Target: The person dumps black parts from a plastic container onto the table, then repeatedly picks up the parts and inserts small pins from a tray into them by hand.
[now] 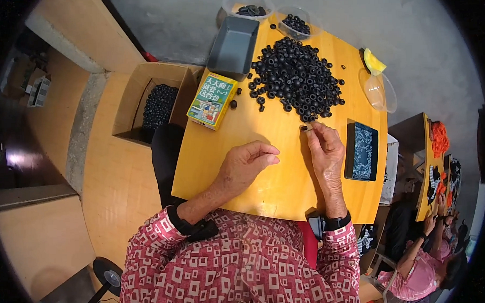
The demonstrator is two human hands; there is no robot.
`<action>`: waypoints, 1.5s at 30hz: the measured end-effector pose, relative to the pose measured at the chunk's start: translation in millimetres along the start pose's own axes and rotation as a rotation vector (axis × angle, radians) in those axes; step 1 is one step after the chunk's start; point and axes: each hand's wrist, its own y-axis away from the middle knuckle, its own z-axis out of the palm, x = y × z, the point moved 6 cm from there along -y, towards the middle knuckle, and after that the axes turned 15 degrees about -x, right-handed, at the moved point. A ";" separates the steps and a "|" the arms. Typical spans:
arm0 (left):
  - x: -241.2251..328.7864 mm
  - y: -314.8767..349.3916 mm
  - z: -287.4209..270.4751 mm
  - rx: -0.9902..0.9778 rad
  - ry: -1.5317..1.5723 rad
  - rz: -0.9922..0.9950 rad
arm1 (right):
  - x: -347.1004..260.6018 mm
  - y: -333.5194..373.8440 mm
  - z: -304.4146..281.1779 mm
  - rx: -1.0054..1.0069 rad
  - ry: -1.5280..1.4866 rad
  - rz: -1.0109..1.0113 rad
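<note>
My right hand [327, 148] is near the lower edge of a pile of small black ring-like rubber parts [298, 75]. Its thumb and fingers pinch one small black rubber part [304, 128]. To the left, my left hand [245, 165] is held over the yellow table [244, 197], fingers curled in and the thumb close to the index finger. Whatever may be between those fingertips cannot be made out. Just right of my right hand is a black tray [350, 166] with many tiny clear or whitish pieces [364, 152] inside.
A yellow-green box [213, 101] and a grey bin [233, 45] stand at the left edge. Beyond are clear tubs [247, 3] with black parts. A cardboard box [131, 104] of black parts sits left. At right are a clear plastic cup [376, 90] and a co-worker [417, 273].
</note>
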 end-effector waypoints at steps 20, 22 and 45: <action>-11.2 8.4 -17.0 0.127 0.347 0.082 | -91.9 -59.9 64.6 -0.105 0.487 -0.512; -9.9 9.8 -19.9 0.140 0.435 0.051 | -103.4 -41.0 47.7 -0.157 0.315 -0.492; -18.2 30.1 0.9 -0.071 0.469 -0.144 | -87.9 62.7 38.8 -0.188 0.127 -0.388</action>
